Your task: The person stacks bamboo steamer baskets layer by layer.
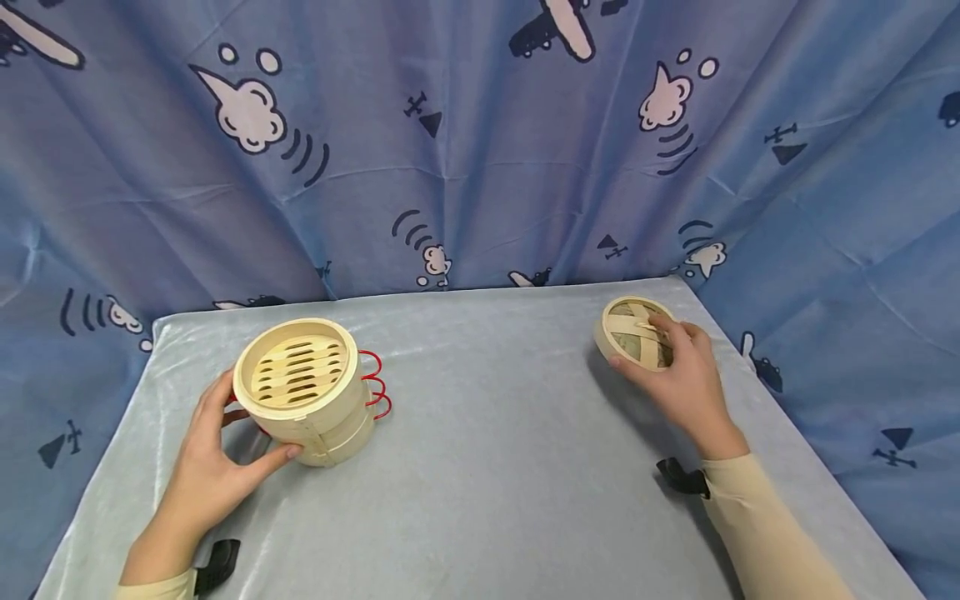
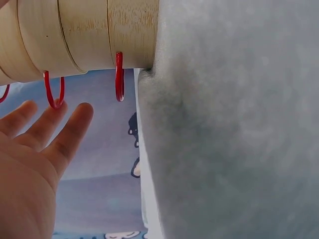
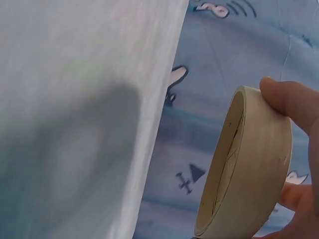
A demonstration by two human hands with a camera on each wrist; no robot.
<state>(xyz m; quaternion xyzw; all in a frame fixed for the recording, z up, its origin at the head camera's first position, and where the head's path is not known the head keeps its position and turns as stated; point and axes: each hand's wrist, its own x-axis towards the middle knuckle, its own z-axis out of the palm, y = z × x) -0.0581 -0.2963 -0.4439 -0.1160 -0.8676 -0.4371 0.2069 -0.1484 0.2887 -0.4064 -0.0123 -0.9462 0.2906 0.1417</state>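
A stack of bamboo steamer baskets [image 1: 330, 425] stands at the left, its slatted top tier [image 1: 296, 371] uncovered. Red loop handles [image 1: 380, 387] stick out from its sides. My left hand [image 1: 206, 467] is spread around the near left side, thumb by the front wall. In the left wrist view its fingers [image 2: 70, 137] are fairly straight, with a fingertip at a red loop [image 2: 54, 92]. At the far right, my right hand [image 1: 686, 383] grips the round bamboo steamer lid [image 1: 626, 325] and holds it tilted above the table. The right wrist view shows the lid's rim [image 3: 259, 164] and hollow underside.
A pale grey cloth covers the table [image 1: 480, 467]. Behind it and along the right hangs a blue patterned curtain [image 1: 480, 167]. Black straps [image 1: 682, 477] sit at both wrists. The lid casts a shadow [image 3: 94, 134] on the cloth.
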